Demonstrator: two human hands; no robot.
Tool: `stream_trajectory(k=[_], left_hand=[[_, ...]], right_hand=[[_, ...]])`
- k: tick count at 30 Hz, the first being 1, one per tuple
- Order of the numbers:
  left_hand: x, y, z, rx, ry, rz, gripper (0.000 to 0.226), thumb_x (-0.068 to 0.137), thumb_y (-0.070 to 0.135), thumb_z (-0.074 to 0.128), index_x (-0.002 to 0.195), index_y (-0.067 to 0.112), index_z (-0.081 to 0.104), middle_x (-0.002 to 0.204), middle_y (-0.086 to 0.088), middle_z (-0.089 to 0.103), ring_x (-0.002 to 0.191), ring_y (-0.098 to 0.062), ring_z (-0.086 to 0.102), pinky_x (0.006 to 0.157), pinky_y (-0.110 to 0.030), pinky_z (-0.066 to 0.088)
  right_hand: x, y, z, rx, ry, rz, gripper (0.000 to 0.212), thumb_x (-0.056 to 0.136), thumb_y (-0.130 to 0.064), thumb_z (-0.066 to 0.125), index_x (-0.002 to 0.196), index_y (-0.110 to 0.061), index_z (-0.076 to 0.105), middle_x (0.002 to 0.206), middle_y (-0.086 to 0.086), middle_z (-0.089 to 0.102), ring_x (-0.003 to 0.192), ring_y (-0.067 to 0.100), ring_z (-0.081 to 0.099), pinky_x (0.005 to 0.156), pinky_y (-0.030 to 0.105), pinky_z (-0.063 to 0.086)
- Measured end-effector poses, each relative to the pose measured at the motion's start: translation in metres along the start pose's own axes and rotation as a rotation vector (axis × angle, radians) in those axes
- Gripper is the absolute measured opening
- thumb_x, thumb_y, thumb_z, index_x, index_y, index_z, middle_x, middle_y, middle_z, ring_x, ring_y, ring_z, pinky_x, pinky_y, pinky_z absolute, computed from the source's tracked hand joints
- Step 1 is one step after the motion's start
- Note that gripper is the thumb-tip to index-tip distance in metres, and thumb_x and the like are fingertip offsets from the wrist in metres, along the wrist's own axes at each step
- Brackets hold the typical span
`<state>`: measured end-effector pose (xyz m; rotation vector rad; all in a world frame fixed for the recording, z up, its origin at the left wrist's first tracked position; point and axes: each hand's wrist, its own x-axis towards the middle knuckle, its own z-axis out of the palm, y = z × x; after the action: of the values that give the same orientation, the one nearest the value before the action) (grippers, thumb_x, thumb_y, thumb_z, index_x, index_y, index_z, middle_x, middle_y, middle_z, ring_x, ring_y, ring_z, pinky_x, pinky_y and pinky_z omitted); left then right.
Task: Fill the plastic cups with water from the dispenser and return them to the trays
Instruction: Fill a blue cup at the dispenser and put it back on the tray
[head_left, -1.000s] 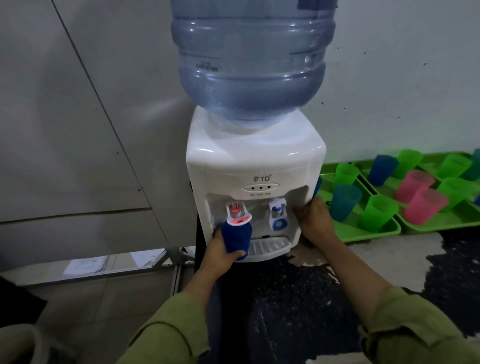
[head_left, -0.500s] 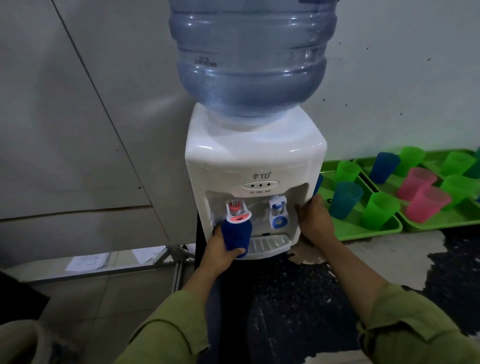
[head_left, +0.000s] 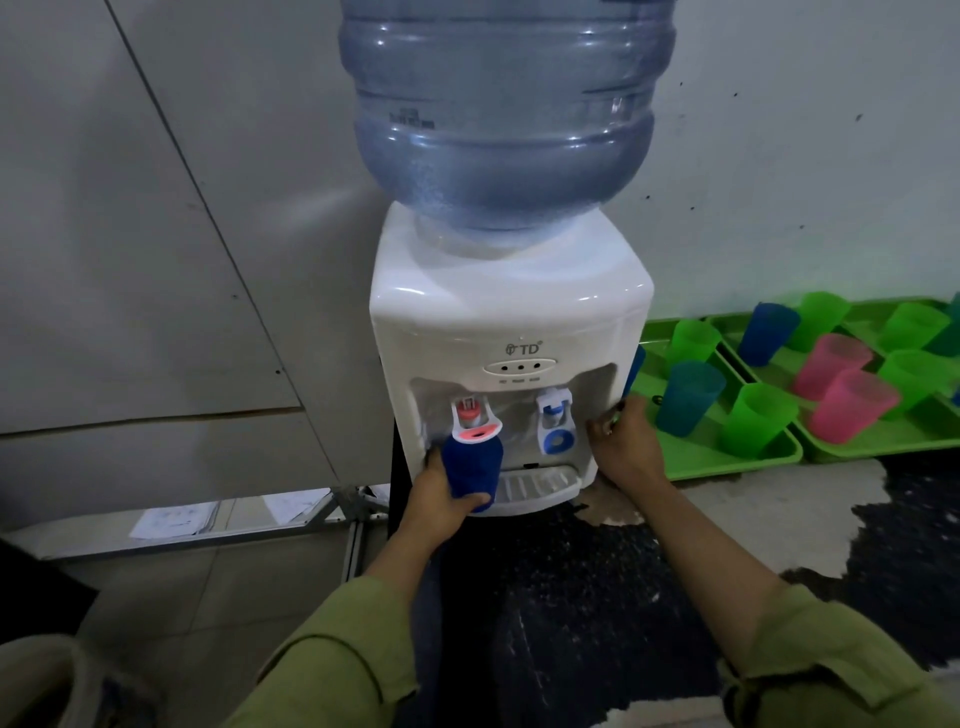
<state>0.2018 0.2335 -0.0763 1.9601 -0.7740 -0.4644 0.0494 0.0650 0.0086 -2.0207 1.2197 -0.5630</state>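
A white water dispenser (head_left: 511, 322) with a big blue bottle (head_left: 506, 109) on top stands against the wall. My left hand (head_left: 439, 493) grips a dark blue cup (head_left: 471, 470), pressed up against the red tap (head_left: 471, 418) on the left. The blue tap (head_left: 555, 423) beside it is free. My right hand (head_left: 626, 447) rests on the dispenser's right side, fingers wrapped round its edge. To the right lie green trays (head_left: 727, 460) with green, teal, blue and pink cups, among them a teal cup (head_left: 688, 397) and a pink cup (head_left: 852, 408).
A white drip grille (head_left: 535, 486) sits under the taps. The dispenser stands on a dark speckled counter (head_left: 571, 597) with pale worn patches. Left of it are grey wall panels, a metal rail and papers (head_left: 171, 519) lower down.
Both hands and the blue cup hold their places at the dispenser. Only my view has shifted slightly.
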Motion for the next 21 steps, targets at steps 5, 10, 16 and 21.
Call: stream_trajectory(k=[5,10,16,21], left_hand=[[-0.002,0.001,-0.001,0.016,0.01,0.007,0.084,0.064,0.013,0.083,0.135,0.009,0.037,0.132,-0.007,0.052,0.12,-0.022,0.05,0.093,-0.02,0.034],[-0.002,0.003,0.0,0.025,0.014,0.0,0.087,0.064,0.015,0.084,0.137,0.01,0.035,0.132,-0.006,0.052,0.12,-0.022,0.05,0.095,-0.022,0.036],[-0.005,0.005,-0.002,-0.079,0.009,-0.016,0.086,0.062,0.007,0.084,0.134,0.004,0.037,0.13,-0.011,0.054,0.12,-0.029,0.051,0.103,-0.042,0.041],[-0.005,0.007,0.0,-0.005,0.022,-0.031,0.078,0.064,0.009,0.081,0.13,0.007,0.041,0.127,-0.01,0.057,0.116,-0.025,0.054,0.092,-0.024,0.039]], right_hand=[[-0.015,-0.005,0.008,0.0,-0.008,0.089,0.041,0.086,-0.02,0.059,0.113,0.005,0.041,0.12,0.023,0.053,0.106,0.037,0.055,0.078,0.04,0.044],[-0.032,-0.018,0.017,-0.068,-0.329,0.276,0.046,0.083,-0.035,0.055,0.114,-0.002,0.045,0.1,0.017,0.061,0.093,0.036,0.064,0.079,0.044,0.055],[-0.037,-0.055,0.016,0.012,-0.439,0.08,0.035,0.096,-0.037,0.037,0.088,-0.012,0.06,0.075,0.005,0.069,0.053,0.014,0.064,0.05,0.023,0.047],[-0.044,-0.088,0.008,0.104,-0.42,-0.108,0.039,0.094,-0.045,0.04,0.077,-0.017,0.062,0.067,-0.003,0.067,0.041,0.001,0.053,0.043,0.015,0.037]])
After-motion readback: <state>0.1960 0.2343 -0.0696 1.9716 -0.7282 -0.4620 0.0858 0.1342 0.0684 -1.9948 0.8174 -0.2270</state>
